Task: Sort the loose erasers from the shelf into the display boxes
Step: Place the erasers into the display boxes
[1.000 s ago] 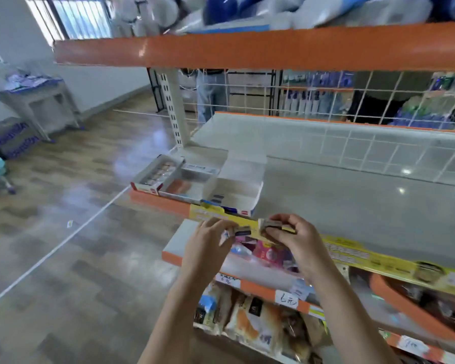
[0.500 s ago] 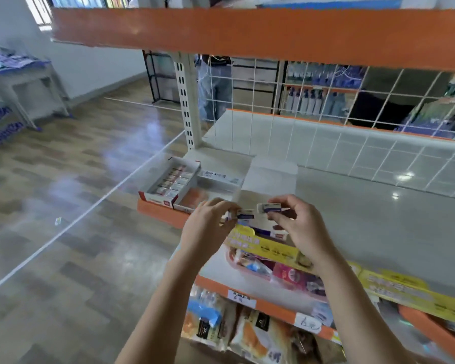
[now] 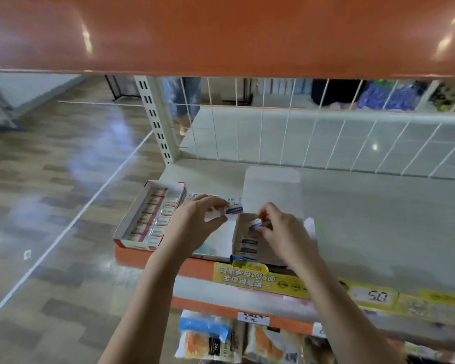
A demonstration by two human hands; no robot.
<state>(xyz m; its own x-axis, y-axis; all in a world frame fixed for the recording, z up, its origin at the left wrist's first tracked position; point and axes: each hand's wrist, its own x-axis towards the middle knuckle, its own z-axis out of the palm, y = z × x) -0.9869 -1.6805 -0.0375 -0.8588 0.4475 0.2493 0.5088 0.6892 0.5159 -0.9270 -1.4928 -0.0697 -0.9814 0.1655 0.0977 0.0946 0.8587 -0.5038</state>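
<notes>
My left hand (image 3: 192,222) pinches a white eraser with a blue sleeve (image 3: 233,209) above the middle display box (image 3: 216,245). My right hand (image 3: 281,229) pinches a second blue-sleeved eraser (image 3: 255,224) over the blue-edged display box (image 3: 247,245), which holds a few blue-sleeved erasers along its left side. At the left, a red and white display box (image 3: 132,224) is filled with rows of red-sleeved erasers. All three boxes sit at the front left corner of the grey shelf (image 3: 378,219).
An orange shelf edge (image 3: 221,35) hangs close overhead. A white wire grid (image 3: 326,143) backs the shelf, with a slotted upright post (image 3: 155,122) at the left. Yellow price strips (image 3: 273,281) line the front edge. Snack packs (image 3: 210,337) fill the shelf below. Someone's legs (image 3: 184,101) stand behind.
Both hands moved up and forward from the shelf's front edge to over the display boxes, each carrying an eraser. The hands drew apart, and the view came closer to the shelf.
</notes>
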